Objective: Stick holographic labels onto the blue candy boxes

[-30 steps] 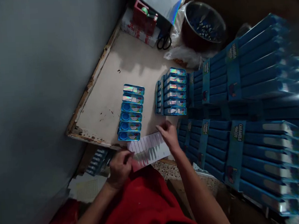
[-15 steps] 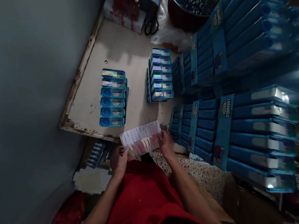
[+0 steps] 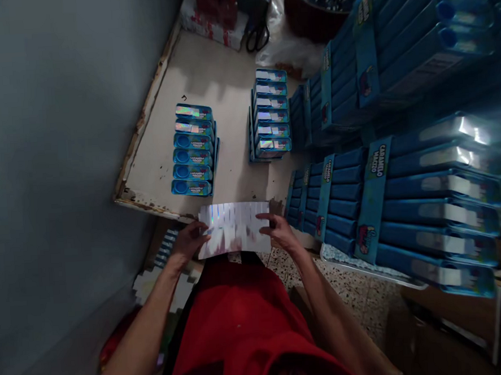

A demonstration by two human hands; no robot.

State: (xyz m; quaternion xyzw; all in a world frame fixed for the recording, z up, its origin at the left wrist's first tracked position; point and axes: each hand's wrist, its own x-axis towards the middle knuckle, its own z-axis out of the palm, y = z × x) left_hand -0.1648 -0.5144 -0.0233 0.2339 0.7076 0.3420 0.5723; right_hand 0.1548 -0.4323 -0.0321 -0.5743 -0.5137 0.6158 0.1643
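A shiny silvery sticker sheet (image 3: 235, 228), divided into narrow strips, is stretched between my two hands at the table's near edge. My left hand (image 3: 188, 240) pinches its left end, while my right hand (image 3: 276, 229) grips the right end between thumb and fingers. Beyond it on the table stands a left row of blue candy boxes (image 3: 192, 157); the two farthest carry shiny strips across their ends, and the nearer ones show bare round windows. A second row of blue boxes (image 3: 273, 116), to the right, has shiny strips on all its ends.
Tall stacks of banded blue boxes (image 3: 374, 197) line the right side, partly over a tray (image 3: 366, 268). At the back are black scissors (image 3: 258, 37), a plastic bag (image 3: 287, 58) and a large pot (image 3: 316, 13). A grey wall (image 3: 52, 137) bounds the left.
The sheet has turned more level and its surface now reflects brightly. Both hands have shifted their hold to its ends. The view has moved slightly.
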